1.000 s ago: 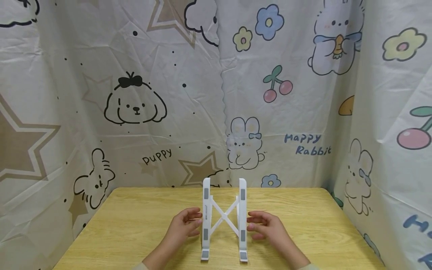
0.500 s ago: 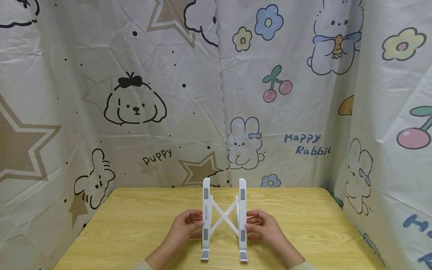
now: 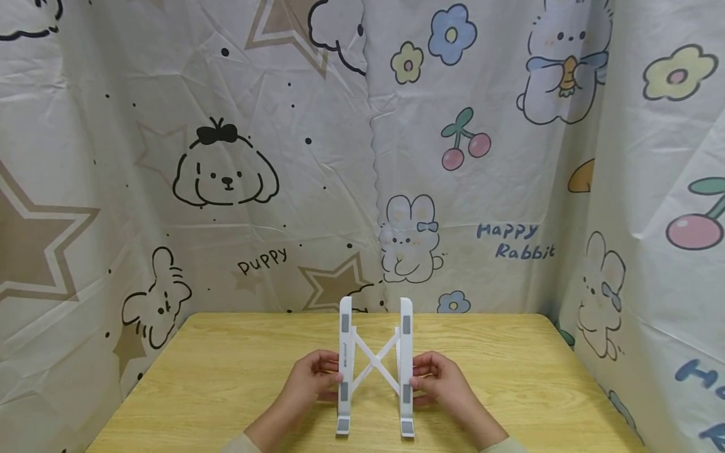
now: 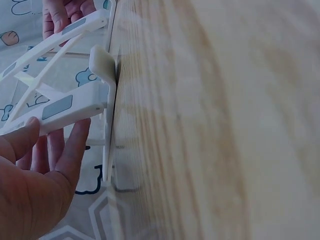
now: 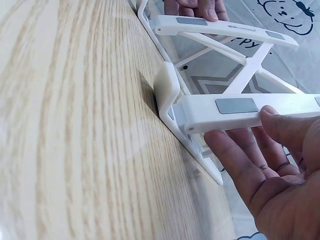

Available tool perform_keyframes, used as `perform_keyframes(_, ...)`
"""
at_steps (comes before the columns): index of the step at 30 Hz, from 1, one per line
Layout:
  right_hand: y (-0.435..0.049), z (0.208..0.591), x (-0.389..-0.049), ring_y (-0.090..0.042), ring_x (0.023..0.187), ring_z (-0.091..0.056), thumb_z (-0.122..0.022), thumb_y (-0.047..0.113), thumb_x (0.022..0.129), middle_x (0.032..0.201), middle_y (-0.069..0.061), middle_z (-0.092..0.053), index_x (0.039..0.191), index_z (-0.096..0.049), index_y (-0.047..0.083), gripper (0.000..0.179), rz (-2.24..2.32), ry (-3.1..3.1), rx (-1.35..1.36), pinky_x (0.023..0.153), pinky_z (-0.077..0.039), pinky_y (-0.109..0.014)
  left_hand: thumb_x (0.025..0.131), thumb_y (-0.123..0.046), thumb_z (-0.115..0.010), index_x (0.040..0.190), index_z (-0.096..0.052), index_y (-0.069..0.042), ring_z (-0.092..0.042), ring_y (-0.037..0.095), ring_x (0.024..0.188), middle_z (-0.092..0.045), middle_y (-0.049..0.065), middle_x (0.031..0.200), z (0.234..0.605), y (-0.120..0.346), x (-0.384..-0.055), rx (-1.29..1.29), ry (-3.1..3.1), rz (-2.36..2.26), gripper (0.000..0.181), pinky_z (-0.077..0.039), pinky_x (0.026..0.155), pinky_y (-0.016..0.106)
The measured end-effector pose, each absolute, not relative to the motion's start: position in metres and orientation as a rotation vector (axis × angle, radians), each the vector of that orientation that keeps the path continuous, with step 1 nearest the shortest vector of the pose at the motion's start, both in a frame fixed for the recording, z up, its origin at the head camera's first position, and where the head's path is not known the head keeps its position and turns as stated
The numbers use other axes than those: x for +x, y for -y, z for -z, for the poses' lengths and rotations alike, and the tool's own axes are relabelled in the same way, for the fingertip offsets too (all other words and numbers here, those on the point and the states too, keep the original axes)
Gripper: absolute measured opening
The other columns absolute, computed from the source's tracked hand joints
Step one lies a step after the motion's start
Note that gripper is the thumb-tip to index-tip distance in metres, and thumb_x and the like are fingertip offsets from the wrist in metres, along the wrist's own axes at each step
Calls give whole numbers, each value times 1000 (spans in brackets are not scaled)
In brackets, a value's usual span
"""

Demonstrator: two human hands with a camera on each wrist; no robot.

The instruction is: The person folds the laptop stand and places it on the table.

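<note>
printed cloth backdrop [image 3: 334,207] behind a wood-grain table [image 3: 226,352], white stand [image 3: 376,362] standing on it about midway left to right, x-brace [image 5: 252,65] spread between its rails. left hand [image 3: 308,377] pinches left rail [image 3: 345,371] and right hand [image 3: 442,380] pinches right rail [image 3: 406,371], thumbs on the faces, fingers round the outer sides and under. i'd match grip height and force both sides, stay clear of the brace pivots, and load both rails evenly so the frame doesn't rack.

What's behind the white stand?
Behind the white stand you can see the wooden table, then the cloth with drawings. The stand's bars hide whatever's straight behind them.
</note>
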State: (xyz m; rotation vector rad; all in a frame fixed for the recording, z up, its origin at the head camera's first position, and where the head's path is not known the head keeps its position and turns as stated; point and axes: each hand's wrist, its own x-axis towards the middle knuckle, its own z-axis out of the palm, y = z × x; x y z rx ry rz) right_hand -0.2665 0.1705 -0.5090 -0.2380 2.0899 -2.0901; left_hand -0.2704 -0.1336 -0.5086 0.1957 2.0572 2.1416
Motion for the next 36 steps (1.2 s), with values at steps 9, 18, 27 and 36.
perform_keyframes(9, -169, 509, -266, -25, 84, -72, -71, -6, 91, 101, -14, -65, 125, -53, -10, 39, 2093, -2107, -251, 72, -64, -55, 92, 3, -72, 126, -56, 5, -65, 18, 88, -62, 10, 104, 507, 133, -273, 228, -2101, -2114, 38, -65, 71, 49)
perform_keyframes(18, -166, 511, -266, -26, 82, -71, -71, -6, 91, 100, -15, -64, 124, -52, -10, 37, 2110, -2108, -275, 70, -64, -56, 92, 5, -70, 126, -55, 5, -65, 17, 87, -62, 10, 103, 507, 129, -273, 254, -2095, -2118, 36, -65, 70, 48)
perform_keyframes(27, -160, 512, -265, -23, 82, -69, -69, -8, 92, 98, -14, -63, 120, -52, -9, 33, 2129, -2110, -258, 69, -64, -55, 93, 5, -69, 125, -54, 3, -64, 17, 87, -61, 11, 103, 507, 126, -272, 268, -2130, -2105, 35, -65, 68, 46)
perform_keyframes(36, -155, 510, -262, -25, 81, -68, -66, -7, 94, 100, -17, -61, 120, -52, -6, 29, 2093, -2161, -270, 68, -64, -55, 94, 5, -68, 126, -53, 2, -63, 18, 85, -58, 11, 102, 508, 124, -271, 256, -2136, -2094, 35, -64, 66, 47)
